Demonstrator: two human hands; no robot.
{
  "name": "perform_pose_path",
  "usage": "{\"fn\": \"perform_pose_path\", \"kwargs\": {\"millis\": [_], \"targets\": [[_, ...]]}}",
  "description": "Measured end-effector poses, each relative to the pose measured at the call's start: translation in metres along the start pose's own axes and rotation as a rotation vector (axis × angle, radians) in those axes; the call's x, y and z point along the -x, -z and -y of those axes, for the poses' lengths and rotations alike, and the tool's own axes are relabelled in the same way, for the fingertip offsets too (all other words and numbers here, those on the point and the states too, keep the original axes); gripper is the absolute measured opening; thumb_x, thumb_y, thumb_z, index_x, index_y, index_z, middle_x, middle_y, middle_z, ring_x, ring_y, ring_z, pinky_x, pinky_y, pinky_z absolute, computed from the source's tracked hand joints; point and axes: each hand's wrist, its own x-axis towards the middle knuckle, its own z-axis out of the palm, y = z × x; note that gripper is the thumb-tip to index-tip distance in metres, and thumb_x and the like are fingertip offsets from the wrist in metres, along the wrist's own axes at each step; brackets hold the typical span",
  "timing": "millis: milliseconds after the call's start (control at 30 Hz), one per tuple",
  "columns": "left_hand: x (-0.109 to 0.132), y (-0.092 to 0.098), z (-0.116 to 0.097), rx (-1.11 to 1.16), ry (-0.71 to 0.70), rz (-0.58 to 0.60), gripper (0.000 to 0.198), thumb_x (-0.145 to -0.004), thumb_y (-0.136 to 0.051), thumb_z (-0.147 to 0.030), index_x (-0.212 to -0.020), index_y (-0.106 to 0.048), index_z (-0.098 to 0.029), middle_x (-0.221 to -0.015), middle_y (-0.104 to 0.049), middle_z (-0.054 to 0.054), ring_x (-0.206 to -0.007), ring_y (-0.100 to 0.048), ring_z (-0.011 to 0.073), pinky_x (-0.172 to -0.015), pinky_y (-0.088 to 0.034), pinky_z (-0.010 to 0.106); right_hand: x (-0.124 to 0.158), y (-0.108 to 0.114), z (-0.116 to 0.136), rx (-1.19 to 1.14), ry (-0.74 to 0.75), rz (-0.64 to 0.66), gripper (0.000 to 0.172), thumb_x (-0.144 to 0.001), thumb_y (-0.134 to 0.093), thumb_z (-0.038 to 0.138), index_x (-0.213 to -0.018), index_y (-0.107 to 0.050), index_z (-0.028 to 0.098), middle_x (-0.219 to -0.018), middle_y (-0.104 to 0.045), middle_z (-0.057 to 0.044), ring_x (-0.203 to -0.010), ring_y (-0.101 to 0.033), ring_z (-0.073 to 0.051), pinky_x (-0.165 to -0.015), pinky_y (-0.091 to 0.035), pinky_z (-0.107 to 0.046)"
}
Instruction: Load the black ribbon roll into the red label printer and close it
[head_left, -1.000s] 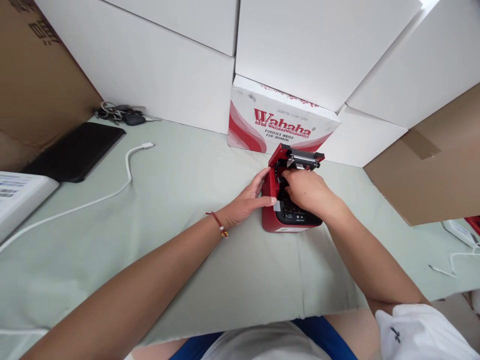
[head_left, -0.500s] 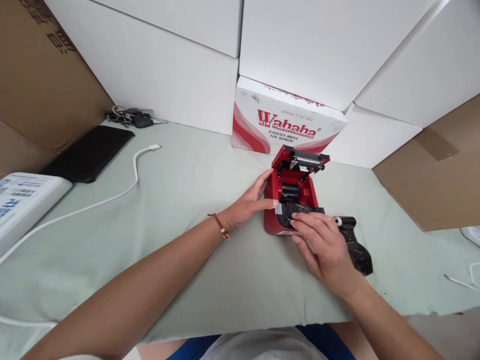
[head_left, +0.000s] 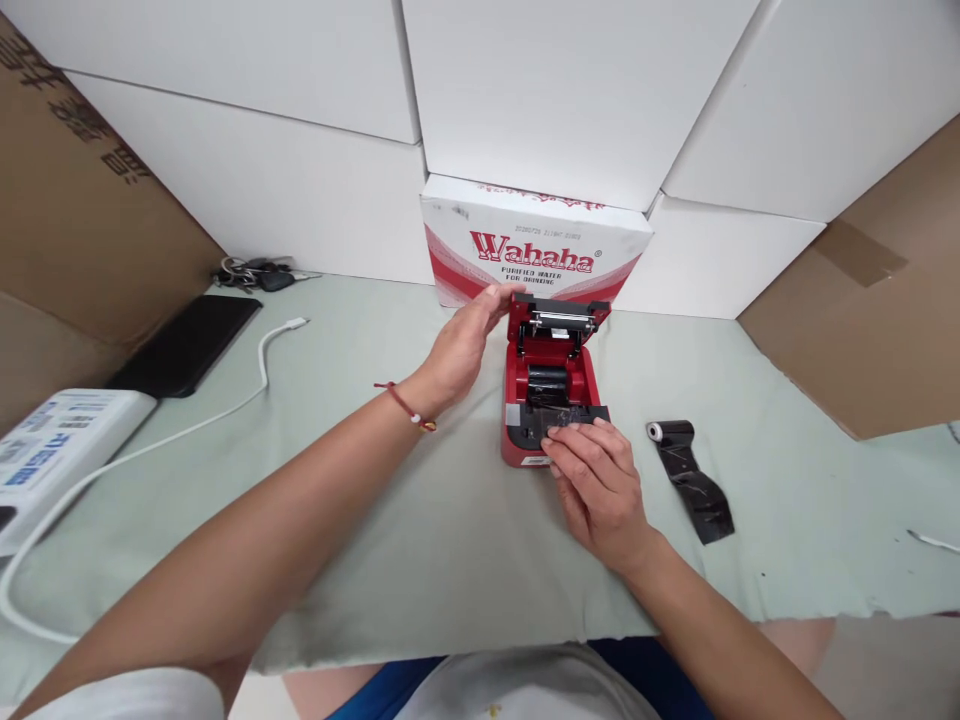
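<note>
A small red label printer (head_left: 513,445) stands on the cloth with its lid (head_left: 562,318) raised. Inside it sits a roll of black ribbon (head_left: 547,378), its film running forward over the black front part. My left hand (head_left: 459,350) reaches to the lid's left side, fingers stretched out and touching near its top edge; the thumb is hidden. My right hand (head_left: 600,490) is at the printer's front, fingertips pressed on the ribbon film and the thumb below the front edge. To the right lies a loose black ribbon roll (head_left: 679,440) with its tail unrolled.
Behind the printer stands a Wahaha water carton (head_left: 525,240) against white boxes (head_left: 585,90). At left are keys (head_left: 262,272), a black phone-like slab (head_left: 187,345), a white power strip (head_left: 75,450) and a white cable (head_left: 264,365). Cardboard boxes (head_left: 870,330) flank the cloth-covered table (head_left: 450,560).
My left hand has left the printer's left wall and moved up to the raised lid. My right hand remains at the printer's front on the film. The camera view has shifted.
</note>
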Motion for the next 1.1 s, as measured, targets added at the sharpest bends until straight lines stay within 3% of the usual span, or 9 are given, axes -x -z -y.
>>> {"fn": "perform_pose_path", "kwargs": {"millis": [133, 333, 400, 500, 633, 767, 900, 1000, 1100], "targets": [[0.017, -0.009, -0.01, -0.054, -0.048, -0.024, 0.055, -0.11, -0.051, -0.067, -0.135, -0.075, -0.024, -0.148, -0.075, 0.01, -0.142, -0.067, 0.03, -0.131, -0.046, 0.051, 0.0, 0.005, 0.0, -0.05, -0.021, 0.02, 0.058, -0.101, -0.059, 0.006, -0.154, -0.064, 0.028, -0.132, -0.084, -0.006, -0.126, -0.074, -0.023, -0.124, -0.051, -0.048], [0.068, 0.002, 0.003, -0.329, -0.229, 0.071, 0.055, -0.116, -0.039, -0.063, -0.12, -0.084, -0.031, -0.138, -0.083, 0.005, -0.143, -0.07, 0.0302, -0.139, -0.034, 0.056, -0.001, 0.011, 0.0, -0.112, -0.046, 0.034, 0.058, -0.099, -0.058, 0.003, -0.152, -0.065, 0.026, -0.132, -0.084, -0.006, -0.126, -0.074, -0.022, -0.123, -0.052, -0.045], [0.078, 0.007, 0.009, -0.413, -0.285, 0.107, 0.056, -0.117, -0.038, -0.061, -0.112, -0.086, -0.032, -0.129, -0.087, 0.005, -0.132, -0.076, 0.0306, -0.132, -0.041, 0.059, 0.0, 0.012, 0.0, -0.113, -0.055, 0.048, 0.058, -0.1, -0.058, 0.004, -0.153, -0.065, 0.027, -0.131, -0.085, -0.006, -0.125, -0.074, -0.022, -0.121, -0.052, -0.046], [0.083, 0.009, 0.016, -0.468, -0.373, 0.118, 0.05, -0.117, -0.04, -0.054, -0.113, -0.086, -0.032, -0.126, -0.088, 0.006, -0.127, -0.078, 0.0315, -0.117, -0.05, 0.059, 0.0, 0.014, -0.001, -0.109, -0.052, 0.07, 0.055, -0.101, -0.057, 0.004, -0.151, -0.066, 0.027, -0.129, -0.085, -0.006, -0.124, -0.074, -0.022, -0.12, -0.052, -0.046], [0.082, 0.009, 0.02, -0.493, -0.452, 0.161, 0.03, -0.113, -0.054, -0.043, -0.117, -0.082, -0.032, -0.125, -0.088, 0.007, -0.125, -0.079, 0.0321, -0.113, -0.051, 0.058, -0.001, 0.015, -0.003, -0.113, -0.033, 0.074, 0.05, -0.1, -0.057, 0.003, -0.144, -0.069, 0.023, -0.127, -0.085, -0.007, -0.122, -0.074, -0.023, -0.118, -0.053, -0.045], [0.076, 0.011, 0.02, -0.467, -0.398, 0.215, 0.019, -0.104, -0.069, -0.042, -0.116, -0.079, -0.031, -0.123, -0.085, 0.009, -0.125, -0.075, 0.0337, -0.114, -0.052, 0.059, 0.0, 0.014, -0.005, -0.117, -0.03, 0.078, 0.054, -0.101, -0.056, 0.003, -0.149, -0.067, 0.025, -0.129, -0.084, -0.007, -0.122, -0.073, -0.025, -0.114, -0.055, -0.047], [0.068, 0.012, 0.022, -0.295, -0.196, 0.26, 0.048, -0.095, -0.08, -0.055, -0.138, -0.075, -0.034, -0.153, -0.068, 0.01, -0.157, -0.052, 0.0389, -0.135, -0.036, 0.063, 0.001, 0.013, -0.005, -0.138, -0.03, 0.063, 0.055, -0.1, -0.059, 0.002, -0.149, -0.068, 0.025, -0.131, -0.084, -0.008, -0.123, -0.072, -0.025, -0.113, -0.056, -0.048], [0.062, 0.01, 0.027, -0.041, -0.031, 0.308, 0.095, -0.087, -0.089, -0.056, -0.171, -0.046, -0.045, -0.188, -0.031, 0.002, -0.176, -0.023, 0.041, -0.145, -0.021, 0.061, 0.002, 0.013, -0.005, -0.145, -0.032, 0.055, 0.053, -0.1, -0.06, 0.0, -0.146, -0.069, 0.024, -0.13, -0.084, -0.009, -0.123, -0.072, -0.025, -0.112, -0.057, -0.048], [0.06, 0.009, 0.035, 0.146, 0.101, 0.365, 0.12, -0.085, -0.092, -0.049, -0.179, -0.017, -0.053, -0.195, -0.006, -0.006, -0.18, -0.009, 0.0389, -0.146, -0.016, 0.058, 0.001, 0.012, -0.006, -0.156, -0.042, 0.046, 0.053, -0.101, -0.059, -0.001, -0.145, -0.07, 0.025, -0.129, -0.084, -0.008, -0.121, -0.073, -0.024, -0.109, -0.059, -0.047]]}}
